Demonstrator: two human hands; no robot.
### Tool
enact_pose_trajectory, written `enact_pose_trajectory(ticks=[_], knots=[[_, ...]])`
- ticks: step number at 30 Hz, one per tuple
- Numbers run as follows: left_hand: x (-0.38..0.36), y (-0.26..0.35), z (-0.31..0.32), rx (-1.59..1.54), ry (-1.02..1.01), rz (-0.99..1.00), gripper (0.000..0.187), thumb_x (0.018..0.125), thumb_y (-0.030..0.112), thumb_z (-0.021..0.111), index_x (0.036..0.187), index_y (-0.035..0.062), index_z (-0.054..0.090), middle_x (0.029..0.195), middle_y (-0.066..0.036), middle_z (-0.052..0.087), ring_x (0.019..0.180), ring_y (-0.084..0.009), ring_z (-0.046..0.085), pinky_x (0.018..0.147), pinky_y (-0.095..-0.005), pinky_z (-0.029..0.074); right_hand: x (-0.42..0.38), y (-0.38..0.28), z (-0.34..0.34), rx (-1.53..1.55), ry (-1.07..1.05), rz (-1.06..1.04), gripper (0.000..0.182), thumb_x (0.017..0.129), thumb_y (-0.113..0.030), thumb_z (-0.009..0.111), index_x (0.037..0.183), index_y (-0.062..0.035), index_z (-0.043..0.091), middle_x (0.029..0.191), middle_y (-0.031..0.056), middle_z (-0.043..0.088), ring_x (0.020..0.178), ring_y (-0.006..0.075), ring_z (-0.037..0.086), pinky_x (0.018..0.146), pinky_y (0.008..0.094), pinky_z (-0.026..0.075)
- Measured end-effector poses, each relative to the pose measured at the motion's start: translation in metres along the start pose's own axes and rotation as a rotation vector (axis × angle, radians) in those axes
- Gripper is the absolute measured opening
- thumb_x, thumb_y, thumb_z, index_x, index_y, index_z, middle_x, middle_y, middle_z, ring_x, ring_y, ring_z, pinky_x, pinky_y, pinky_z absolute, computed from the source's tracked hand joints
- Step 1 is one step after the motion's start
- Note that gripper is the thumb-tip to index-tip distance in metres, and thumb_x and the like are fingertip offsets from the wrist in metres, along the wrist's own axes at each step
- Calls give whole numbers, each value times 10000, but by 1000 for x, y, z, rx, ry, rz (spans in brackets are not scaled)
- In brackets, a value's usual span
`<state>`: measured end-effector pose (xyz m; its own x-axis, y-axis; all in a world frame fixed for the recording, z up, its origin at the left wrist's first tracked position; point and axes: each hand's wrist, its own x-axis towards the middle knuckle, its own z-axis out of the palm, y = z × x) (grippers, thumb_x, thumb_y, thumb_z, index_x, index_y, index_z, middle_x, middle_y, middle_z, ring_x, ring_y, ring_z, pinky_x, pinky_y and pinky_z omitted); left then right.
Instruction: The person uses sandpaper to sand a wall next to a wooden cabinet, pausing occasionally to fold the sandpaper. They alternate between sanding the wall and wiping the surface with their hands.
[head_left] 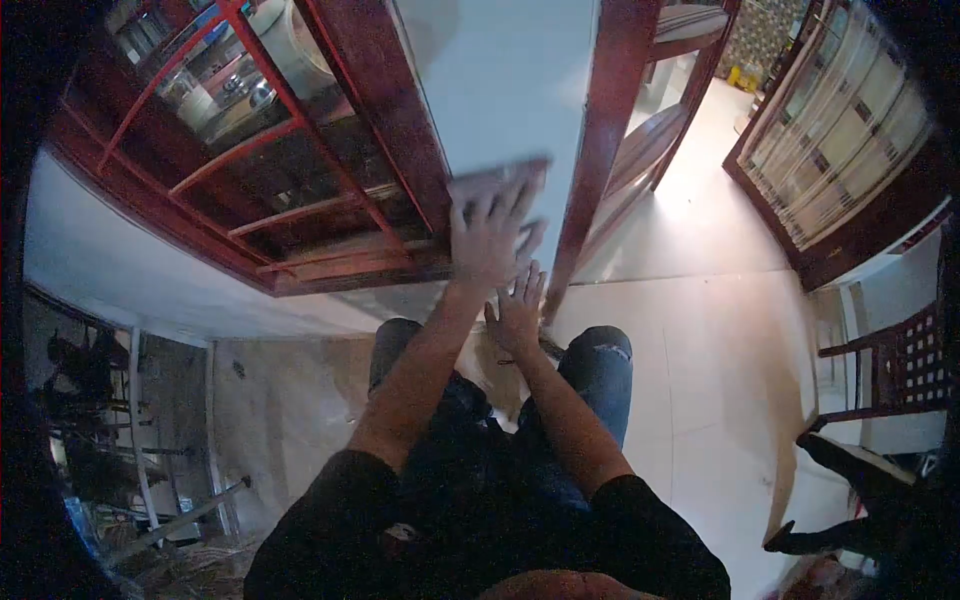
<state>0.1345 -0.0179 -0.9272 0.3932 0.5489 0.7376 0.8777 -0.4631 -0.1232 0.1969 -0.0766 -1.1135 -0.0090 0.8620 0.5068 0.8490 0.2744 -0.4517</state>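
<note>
My left hand [488,232] is raised against a pale wall panel [510,80], its fingers stretched over a flat, rectangular grey-brown pad [497,180]. The pad lies against the wall under the fingers, and both are smeared by motion. Lower down and just to the right, my right hand [517,318] rests with its fingers spread near the foot of the same panel. Nothing shows in that hand. Dark red wooden trim [425,130] runs along the panel's left side, and a red door frame [590,150] borders it on the right.
On the left is a window with red bars [270,75], with containers behind it. An open door with a curtain [840,120] stands at the right, beside a lit doorway. A lattice-backed chair [905,360] is at far right, and a metal frame [140,420] at far left.
</note>
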Motion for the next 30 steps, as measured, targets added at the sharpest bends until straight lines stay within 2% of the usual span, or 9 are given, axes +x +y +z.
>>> enact_pose_trajectory(ticks=[6,9,12,16,18,20,21,24,30], knots=[[-70,2,24,-95,-154,88,653,835,450,627,1409,174,486,1388,-86,497,1228,-317,454,1056,-578,278,-3,-3,-18,28,-15,-38,714,753,-297,701,1388,-76,461,1527,328,167,1434,494,99,1138,660,38],[-56,-6,22,-32,117,117,593,754,363,674,1321,216,577,1243,17,530,1101,-220,475,954,-489,392,-3,-6,-27,-73,-128,-30,786,792,-348,662,1453,-43,367,1543,336,92,1443,498,37,1134,642,52],[-49,-12,10,-131,52,146,548,728,332,672,1257,202,610,1214,26,541,1070,-218,478,906,-470,414,-4,-17,-37,3,-105,-7,650,754,-310,725,1312,-46,524,1566,305,65,1451,478,46,1132,652,26],[-44,-11,3,-274,33,62,437,718,245,653,1145,158,625,1179,20,573,1056,-224,508,886,-451,421,-3,-33,-54,98,-126,44,663,787,-322,715,1344,-36,499,1578,269,60,1448,471,80,1120,662,53],[-46,-9,-10,-402,61,55,290,815,206,637,1087,109,615,1151,-43,588,1052,-224,530,907,-410,417,-3,-39,-68,346,-9,61,580,889,-307,642,1369,-28,475,1529,248,251,1418,409,246,1133,579,181],[-62,6,-19,-1163,30,-490,186,942,186,552,1065,52,589,1116,-113,581,1014,-217,540,897,-347,424,-11,-38,-73,648,6,208,515,940,-288,578,1370,-25,472,1466,228,354,1371,363,332,1120,511,243],[-75,6,-20,-1122,2,-517,197,997,182,480,1069,10,546,1045,-126,585,946,-194,551,859,-305,436,-14,-37,-75,947,42,355,455,992,-270,513,1372,-23,470,1404,208,457,1325,317,417,1106,443,305],[-127,1,1,-1318,-138,-552,215,984,169,509,1108,-6,508,994,-90,586,902,-167,552,835,-297,452,-20,-37,-85,964,105,469,419,1042,-232,419,1359,38,465,1299,161,551,1256,227,474,1079,343,329],[-172,8,0,-1470,-151,-671,304,994,158,497,1249,-5,468,1171,-109,539,1049,-164,535,881,-320,460,-23,-27,-67,1006,86,419,355,1042,-287,445,1212,-5,578,1057,67,611,1015,136,546,930,297,419]])
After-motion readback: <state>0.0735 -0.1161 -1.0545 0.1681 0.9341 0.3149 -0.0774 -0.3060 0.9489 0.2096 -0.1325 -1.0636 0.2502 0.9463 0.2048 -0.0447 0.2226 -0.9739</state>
